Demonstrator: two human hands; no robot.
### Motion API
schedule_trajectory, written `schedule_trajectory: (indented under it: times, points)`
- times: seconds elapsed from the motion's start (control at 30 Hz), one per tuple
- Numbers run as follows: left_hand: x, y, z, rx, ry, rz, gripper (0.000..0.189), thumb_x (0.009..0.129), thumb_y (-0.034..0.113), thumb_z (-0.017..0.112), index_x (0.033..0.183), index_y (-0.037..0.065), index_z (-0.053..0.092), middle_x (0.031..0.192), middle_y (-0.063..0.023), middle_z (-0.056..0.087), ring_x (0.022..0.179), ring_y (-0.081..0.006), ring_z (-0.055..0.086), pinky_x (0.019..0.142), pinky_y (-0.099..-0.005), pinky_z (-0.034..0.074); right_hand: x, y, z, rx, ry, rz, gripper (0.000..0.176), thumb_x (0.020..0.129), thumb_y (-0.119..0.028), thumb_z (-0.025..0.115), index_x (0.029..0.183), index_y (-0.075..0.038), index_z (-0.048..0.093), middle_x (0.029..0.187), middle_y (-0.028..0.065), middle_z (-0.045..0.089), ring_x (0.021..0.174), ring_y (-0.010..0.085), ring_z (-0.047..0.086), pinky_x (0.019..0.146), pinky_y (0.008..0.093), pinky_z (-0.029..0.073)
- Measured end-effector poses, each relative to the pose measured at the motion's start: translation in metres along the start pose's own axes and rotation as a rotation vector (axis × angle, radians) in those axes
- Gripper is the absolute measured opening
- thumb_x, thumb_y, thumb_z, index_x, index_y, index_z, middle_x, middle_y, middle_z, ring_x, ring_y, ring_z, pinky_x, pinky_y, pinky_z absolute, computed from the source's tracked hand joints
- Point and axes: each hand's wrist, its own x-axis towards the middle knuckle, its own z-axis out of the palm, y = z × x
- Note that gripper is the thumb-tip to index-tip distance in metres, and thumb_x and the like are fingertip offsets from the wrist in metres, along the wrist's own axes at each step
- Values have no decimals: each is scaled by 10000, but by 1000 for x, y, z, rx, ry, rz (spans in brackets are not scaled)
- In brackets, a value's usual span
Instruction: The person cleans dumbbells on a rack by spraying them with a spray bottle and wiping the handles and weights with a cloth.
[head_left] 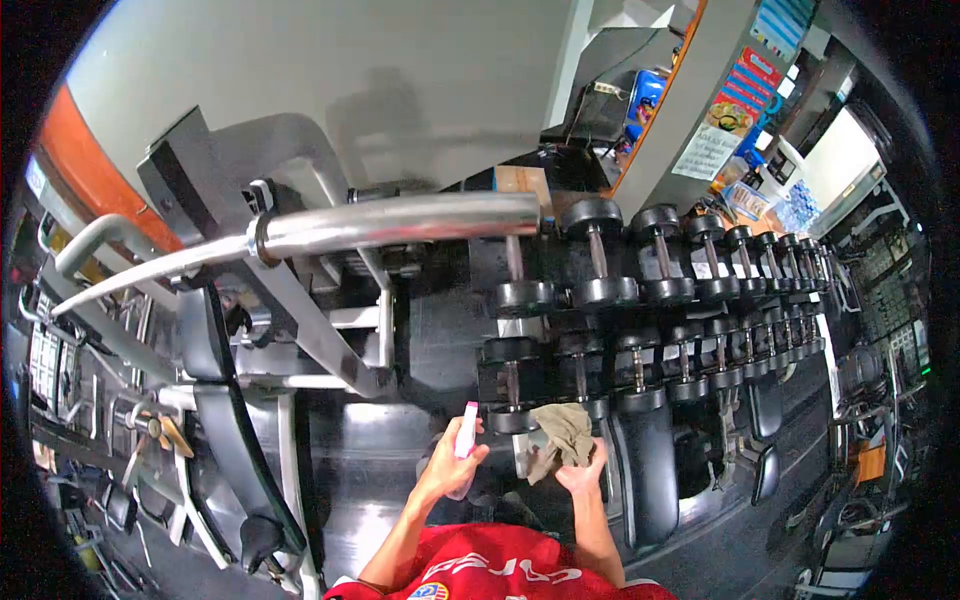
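Observation:
My left hand (446, 472) is wrapped round a spray bottle (466, 436) with a white and pink top, held upright in front of my red shirt. The bottle's lower part is mostly hidden behind the fingers. A crumpled grey-green cloth (563, 436) hangs from my right hand (582, 474), whose fingers are closed on it. The cloth overlaps the near edge of the lower row of dumbbells (580, 375) in this view. Behind that row, an upper row of black dumbbells (606, 290) with metal handles lies on the rack.
A shiny metal bar (400, 222) crosses the view on the left, over a bench-press frame with a black padded bench (240, 450). Another black bench (645, 480) stands right of my right hand. Cardboard (523, 182) lies behind the rack, beside a pillar with posters (735, 105).

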Motion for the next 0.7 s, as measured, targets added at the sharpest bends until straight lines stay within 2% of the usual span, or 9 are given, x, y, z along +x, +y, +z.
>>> schedule_trajectory:
  times: [0.03, 0.1, 0.13, 0.23, 0.3, 0.33, 0.37, 0.43, 0.7]
  points:
    - [-3, -8, 5, -1, 2, -10, 447, 774, 106, 670, 1168, 42, 468, 1010, -47, 547, 808, -129, 519, 764, -295, 443, -11, -8, 8, 6, 88, -14, 646, 822, -490, 398, 1281, -41, 473, 1247, 140, 543, 1107, 310, 532, 936, 550, 386]
    - [-6, -22, 16, -25, 56, 64, 388, 800, 45, 618, 1155, 39, 463, 991, -48, 546, 757, -113, 525, 699, -275, 461, -23, -18, -11, 70, 64, 85, 657, 837, -546, 402, 1278, -66, 483, 1215, 132, 567, 1072, 325, 548, 916, 582, 383]
    - [-8, -9, 24, -178, 68, -22, 313, 826, -2, 559, 1123, 32, 468, 950, -47, 550, 696, -92, 530, 614, -252, 466, -28, -21, -14, 70, 69, 86, 657, 837, -546, 402, 1278, -66, 483, 1215, 132, 567, 1072, 325, 548, 916, 582, 383]
    - [2, -24, 34, -209, 94, 14, 284, 843, -15, 534, 1114, 29, 463, 917, -44, 551, 633, -85, 528, 541, -237, 456, -37, -25, -22, 59, 141, 114, 650, 846, -564, 417, 1286, -90, 479, 1236, 132, 550, 1073, 341, 541, 917, 599, 371]
    - [15, -35, 40, -231, 132, -26, 253, 848, 21, 566, 1087, 25, 483, 825, -36, 558, 571, -88, 526, 514, -240, 454, -41, -21, -36, 126, 125, 164, 625, 853, -507, 445, 1283, -55, 469, 1291, 132, 503, 1175, 329, 475, 1009, 506, 338]
    - [22, -39, 40, -158, 140, -89, 254, 853, 52, 577, 1089, 24, 487, 829, -48, 561, 553, -100, 532, 505, -257, 462, -42, -17, -36, 109, 142, 133, 616, 852, -501, 463, 1305, -84, 453, 1292, 140, 500, 1126, 324, 509, 947, 564, 368]
    - [30, -42, 40, -83, 147, -147, 260, 858, 82, 588, 1092, 22, 491, 833, -61, 564, 535, -113, 539, 497, -273, 471, -39, -12, -44, 123, 148, 127, 616, 852, -501, 463, 1305, -84, 453, 1292, 140, 500, 1126, 324, 509, 947, 564, 368]
    - [47, -50, 43, -66, 174, -141, 234, 846, 110, 621, 1036, 12, 525, 768, -46, 563, 516, -109, 541, 470, -269, 459, -34, -1, -62, 166, 209, 107, 572, 849, -444, 482, 1261, -47, 480, 1260, 117, 527, 1150, 309, 498, 985, 463, 376]
    - [126, -103, 55, 33, 164, -243, 199, 824, 136, 652, 959, 22, 559, 646, -28, 571, 473, -87, 521, 439, -263, 421, -26, 28, -111, 194, 274, 84, 521, 827, -393, 513, 1237, -71, 512, 1233, 102, 550, 1128, 285, 520, 977, 450, 382]
